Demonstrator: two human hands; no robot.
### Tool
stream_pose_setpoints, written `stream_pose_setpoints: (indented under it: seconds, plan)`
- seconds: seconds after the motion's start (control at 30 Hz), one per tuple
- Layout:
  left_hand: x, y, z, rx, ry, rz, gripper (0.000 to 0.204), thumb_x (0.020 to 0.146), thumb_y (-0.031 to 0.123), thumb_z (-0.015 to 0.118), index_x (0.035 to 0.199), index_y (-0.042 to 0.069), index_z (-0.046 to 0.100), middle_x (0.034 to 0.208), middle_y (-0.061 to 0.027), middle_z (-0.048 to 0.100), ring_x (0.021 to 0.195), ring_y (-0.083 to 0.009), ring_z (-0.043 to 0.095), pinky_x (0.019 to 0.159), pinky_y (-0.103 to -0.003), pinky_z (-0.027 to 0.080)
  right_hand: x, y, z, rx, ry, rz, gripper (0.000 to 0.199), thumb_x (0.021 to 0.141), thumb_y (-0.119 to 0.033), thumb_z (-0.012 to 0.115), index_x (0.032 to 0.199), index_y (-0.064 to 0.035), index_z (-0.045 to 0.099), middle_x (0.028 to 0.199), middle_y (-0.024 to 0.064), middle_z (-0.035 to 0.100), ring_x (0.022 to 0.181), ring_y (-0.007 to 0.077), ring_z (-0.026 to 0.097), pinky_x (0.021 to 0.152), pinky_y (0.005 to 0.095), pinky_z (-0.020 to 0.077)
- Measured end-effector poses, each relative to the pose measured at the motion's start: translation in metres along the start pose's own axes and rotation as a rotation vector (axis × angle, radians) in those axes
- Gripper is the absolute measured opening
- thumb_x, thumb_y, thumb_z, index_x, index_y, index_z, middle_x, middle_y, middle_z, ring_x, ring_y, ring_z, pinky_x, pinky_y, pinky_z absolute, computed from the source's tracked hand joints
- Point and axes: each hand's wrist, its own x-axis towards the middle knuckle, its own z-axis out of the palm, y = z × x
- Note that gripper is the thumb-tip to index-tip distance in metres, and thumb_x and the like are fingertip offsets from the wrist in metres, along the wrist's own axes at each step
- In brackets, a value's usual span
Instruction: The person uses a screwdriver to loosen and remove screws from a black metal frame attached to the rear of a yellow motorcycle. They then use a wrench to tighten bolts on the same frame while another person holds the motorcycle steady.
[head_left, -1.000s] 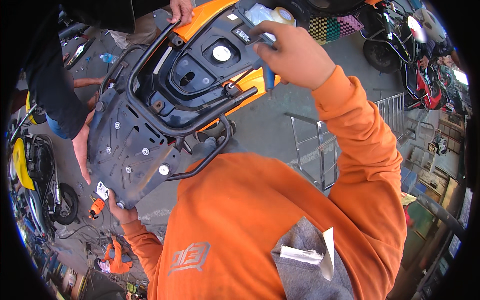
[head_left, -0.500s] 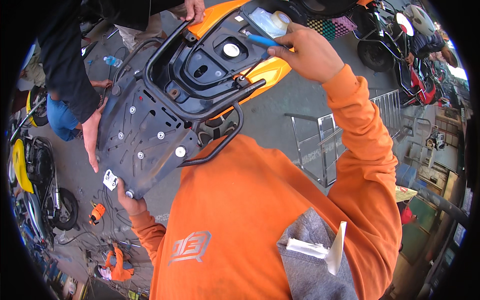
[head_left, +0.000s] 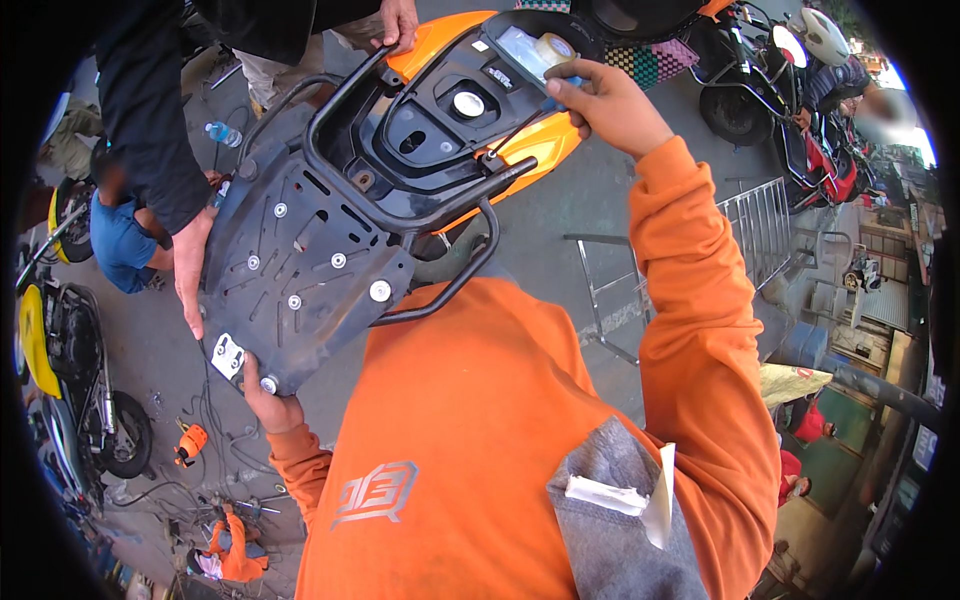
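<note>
Rack plate needs the left grip steady, clasping its corner. Right grip holds the blue-handled tool; best turn it without tilting.

Worn on the person's head, the left of two wide fisheye cameras faces steeply down. The orange sweatshirt fills the lower middle up close; the black rack lies just beyond, the floor farther below. Edges curve toward a dark rim.
</note>
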Motion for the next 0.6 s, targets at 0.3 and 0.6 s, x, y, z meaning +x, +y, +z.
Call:
stream_pose_setpoints:
  seconds: [0.3, 0.6]
  plan:
    - [-0.006, 0.0, 0.019, 0.011, 0.115, 0.02, 0.037, 0.103, 0.035, 0.054, 0.133, 0.013, 0.056, 0.118, -0.0011, 0.069, 0.091, -0.0185, 0.072, 0.061, -0.032, 0.053, -0.01, 0.002, -0.021, -0.926, 0.142, -0.585, 0.038, 0.094, -0.041, 0.064, 0.124, -0.021, 0.074, 0.11, 0.0107, 0.058, 0.122, 0.0288, 0.054, 0.089, 0.0478, 0.0504]
    - [-0.004, -0.002, 0.003, 0.022, 0.1, 0.03, 0.042, 0.104, 0.03, 0.054, 0.137, 0.006, 0.054, 0.131, -0.0071, 0.064, 0.115, -0.0241, 0.065, 0.095, -0.042, 0.054, 0.005, -0.016, -0.011, -0.675, 0.102, -0.356, 0.039, 0.094, -0.037, 0.068, 0.091, 0.0002, 0.079, 0.061, 0.0159, 0.065, 0.058, 0.03, 0.067, 0.062, 0.0425, 0.053]
